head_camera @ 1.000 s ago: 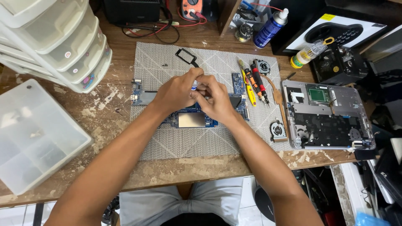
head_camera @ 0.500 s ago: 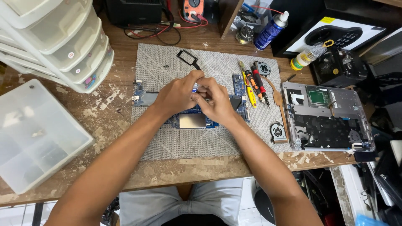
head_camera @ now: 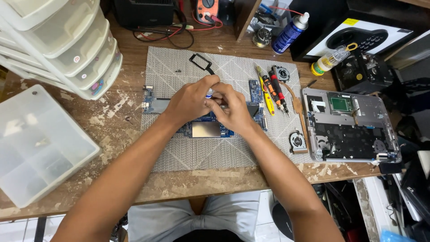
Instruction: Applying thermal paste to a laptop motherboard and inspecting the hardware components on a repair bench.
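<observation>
A worn wooden table [head_camera: 112, 121], its paint flaking, fills most of the frame. A grey woven mat [head_camera: 188, 152] with a pale diamond pattern covers its middle. At the upper left stands a stack of cloudy plastic drawers [head_camera: 58, 40], and below it at the left edge lies a clear divided tray [head_camera: 36, 143]. At the right lies an opened silver laptop shell [head_camera: 349, 125], its lower corner running off the table edge.

On the mat's centre lies a long blue circuit board [head_camera: 204, 130] with a dull metal plate; both hands cover its middle, so only its ends and lower edge show. The left hand [head_camera: 188, 101] and right hand [head_camera: 230, 110] meet directly above the board, fingers curled and pinched together around a small blue-and-white object [head_camera: 209, 92] that is mostly hidden; what it is cannot be made out.

Right of the hands lie screwdrivers [head_camera: 273, 89] with yellow, red and black handles, and a small round fan [head_camera: 298, 141] near the shell. A black rectangular frame [head_camera: 200, 62] lies just above the hands. At the top stand a blue spray can [head_camera: 289, 33] and a small clear bottle [head_camera: 329, 60].
</observation>
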